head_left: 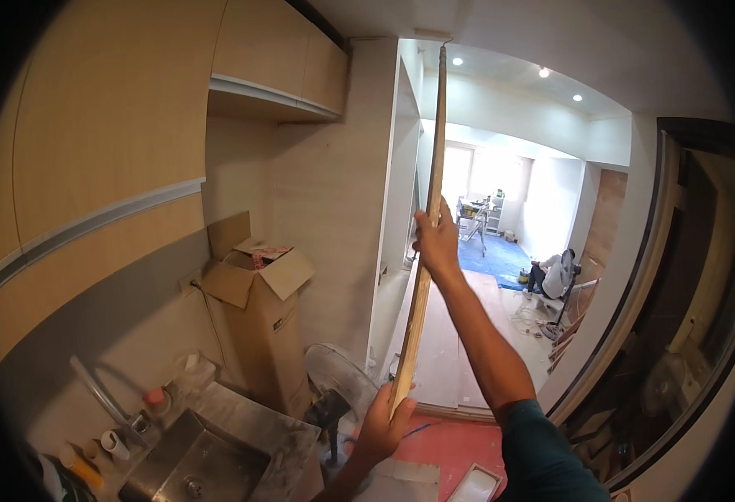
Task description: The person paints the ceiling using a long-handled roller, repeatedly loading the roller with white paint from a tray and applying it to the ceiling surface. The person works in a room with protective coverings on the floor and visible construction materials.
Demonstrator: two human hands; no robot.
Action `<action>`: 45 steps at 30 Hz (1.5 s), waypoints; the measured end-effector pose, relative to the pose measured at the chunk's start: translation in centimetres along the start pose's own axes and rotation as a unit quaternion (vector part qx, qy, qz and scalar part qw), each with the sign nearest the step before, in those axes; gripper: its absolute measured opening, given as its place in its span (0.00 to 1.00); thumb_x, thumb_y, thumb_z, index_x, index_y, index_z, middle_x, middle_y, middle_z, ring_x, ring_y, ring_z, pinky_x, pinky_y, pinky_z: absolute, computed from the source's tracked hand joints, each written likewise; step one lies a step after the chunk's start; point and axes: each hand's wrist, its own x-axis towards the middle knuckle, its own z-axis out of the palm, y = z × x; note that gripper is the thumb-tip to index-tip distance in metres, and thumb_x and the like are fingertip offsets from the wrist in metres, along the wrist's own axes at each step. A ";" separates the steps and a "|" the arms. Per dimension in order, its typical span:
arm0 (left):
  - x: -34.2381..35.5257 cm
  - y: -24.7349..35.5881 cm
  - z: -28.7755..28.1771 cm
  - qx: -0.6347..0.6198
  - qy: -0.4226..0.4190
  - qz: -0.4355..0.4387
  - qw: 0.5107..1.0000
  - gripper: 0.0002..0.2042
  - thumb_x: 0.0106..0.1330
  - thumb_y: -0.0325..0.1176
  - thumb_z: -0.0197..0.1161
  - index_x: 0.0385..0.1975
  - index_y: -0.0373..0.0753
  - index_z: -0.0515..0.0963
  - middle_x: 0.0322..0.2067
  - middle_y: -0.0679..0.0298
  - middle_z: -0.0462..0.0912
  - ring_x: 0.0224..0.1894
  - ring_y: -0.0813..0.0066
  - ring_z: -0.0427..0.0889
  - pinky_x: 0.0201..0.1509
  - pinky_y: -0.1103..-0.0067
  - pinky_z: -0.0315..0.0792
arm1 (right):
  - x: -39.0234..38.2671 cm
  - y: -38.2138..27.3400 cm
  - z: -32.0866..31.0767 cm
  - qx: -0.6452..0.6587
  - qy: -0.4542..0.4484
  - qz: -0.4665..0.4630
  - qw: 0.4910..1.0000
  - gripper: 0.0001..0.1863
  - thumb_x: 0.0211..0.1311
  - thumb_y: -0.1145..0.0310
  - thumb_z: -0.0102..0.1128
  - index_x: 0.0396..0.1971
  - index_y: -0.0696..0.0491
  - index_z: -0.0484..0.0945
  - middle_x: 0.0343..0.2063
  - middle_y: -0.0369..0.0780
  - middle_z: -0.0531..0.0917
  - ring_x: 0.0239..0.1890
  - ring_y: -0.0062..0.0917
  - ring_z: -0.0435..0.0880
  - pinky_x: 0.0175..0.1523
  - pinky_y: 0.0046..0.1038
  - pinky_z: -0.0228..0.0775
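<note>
A long wooden pole (422,301) stands slightly slanted before me, reaching up to the ceiling. At its top a bent wire joins a small pale roller-like piece (431,33) against the ceiling; it is too small to make out clearly. My right hand (437,243) grips the pole around its middle, fingers wrapped round it. Lower down, my left hand (388,422) is closed on the same pole near the bottom of the view.
Cabinets (116,100), a steel sink (200,452), an open tall carton (263,343) and a fan (338,385) are on the left. A glazed door (685,335) lines the right. Beyond the opening, a person (555,276) sits low near a stepladder (478,226).
</note>
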 end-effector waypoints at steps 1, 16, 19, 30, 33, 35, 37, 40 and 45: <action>0.7 0.3 -0.1 -0.002 -0.001 -0.002 1.000 0.14 0.74 0.33 0.56 0.53 0.31 0.72 0.41 0.57 0.79 0.42 0.75 0.77 0.49 0.78 0.71 | 1.2 0.3 -0.1 0.021 -0.014 -0.003 1.000 0.34 0.67 0.68 0.56 0.71 0.53 0.55 0.22 0.32 0.69 0.18 0.14 0.69 0.20 0.23 0.67; -3.1 1.9 -0.8 -0.002 0.004 0.041 0.999 0.15 0.74 0.35 0.56 0.54 0.32 0.70 0.38 0.60 0.77 0.40 0.74 0.75 0.48 0.76 0.70 | -3.0 -2.6 0.7 -0.038 -0.011 -0.009 0.999 0.36 0.70 0.67 0.52 0.73 0.54 0.49 0.25 0.35 0.71 0.21 0.17 0.71 0.23 0.23 0.70; -7.9 1.0 -1.2 -0.008 -0.020 0.014 1.000 0.16 0.74 0.35 0.57 0.55 0.33 0.70 0.42 0.58 0.79 0.44 0.72 0.77 0.51 0.77 0.71 | -8.0 -3.4 0.5 -0.026 -0.017 -0.025 0.999 0.36 0.71 0.66 0.52 0.74 0.54 0.48 0.26 0.34 0.71 0.20 0.16 0.71 0.23 0.21 0.69; -24.4 0.3 -3.2 0.043 -0.021 -0.077 0.996 0.22 0.70 0.32 0.59 0.62 0.34 0.67 0.52 0.53 0.77 0.56 0.63 0.75 0.60 0.72 0.69 | -25.0 -11.8 3.1 0.103 -0.026 0.018 0.994 0.29 0.74 0.65 0.52 0.70 0.46 0.55 0.27 0.28 0.67 0.18 0.07 0.61 0.19 0.13 0.56; -27.0 1.1 -3.8 0.063 -0.014 -0.083 0.994 0.22 0.70 0.33 0.60 0.62 0.35 0.68 0.50 0.51 0.78 0.54 0.60 0.77 0.58 0.70 0.70 | -27.9 -13.2 3.4 0.061 -0.017 0.019 0.998 0.29 0.74 0.66 0.51 0.70 0.47 0.54 0.28 0.28 0.68 0.18 0.07 0.62 0.19 0.13 0.57; -28.4 2.5 -4.3 0.087 -0.029 -0.144 0.985 0.22 0.69 0.34 0.61 0.61 0.35 0.69 0.48 0.49 0.79 0.51 0.57 0.79 0.56 0.69 0.71 | -29.3 -13.7 3.4 0.049 -0.022 0.022 0.998 0.32 0.75 0.66 0.50 0.73 0.48 0.49 0.31 0.30 0.69 0.20 0.09 0.64 0.20 0.14 0.59; -29.8 2.2 -4.5 0.118 -0.024 -0.135 0.983 0.21 0.69 0.34 0.61 0.60 0.35 0.70 0.46 0.48 0.80 0.49 0.56 0.80 0.54 0.68 0.72 | -30.9 -14.9 3.7 0.036 -0.031 0.022 0.999 0.35 0.75 0.65 0.48 0.76 0.49 0.44 0.34 0.32 0.70 0.22 0.11 0.66 0.22 0.16 0.62; -33.7 -2.2 -4.8 0.135 -0.021 -0.074 0.988 0.21 0.69 0.34 0.60 0.58 0.34 0.71 0.43 0.48 0.80 0.47 0.55 0.81 0.51 0.67 0.73 | -33.0 -16.1 4.0 0.039 -0.021 0.029 0.999 0.35 0.75 0.67 0.49 0.75 0.47 0.44 0.32 0.31 0.70 0.21 0.09 0.65 0.21 0.15 0.61; -34.2 -1.0 -5.7 0.089 -0.072 -0.145 0.983 0.21 0.71 0.36 0.57 0.59 0.32 0.69 0.40 0.49 0.80 0.42 0.56 0.80 0.48 0.66 0.74 | -33.9 -15.5 4.4 0.006 0.002 0.008 1.000 0.35 0.74 0.67 0.50 0.75 0.48 0.45 0.31 0.30 0.71 0.21 0.09 0.66 0.21 0.15 0.61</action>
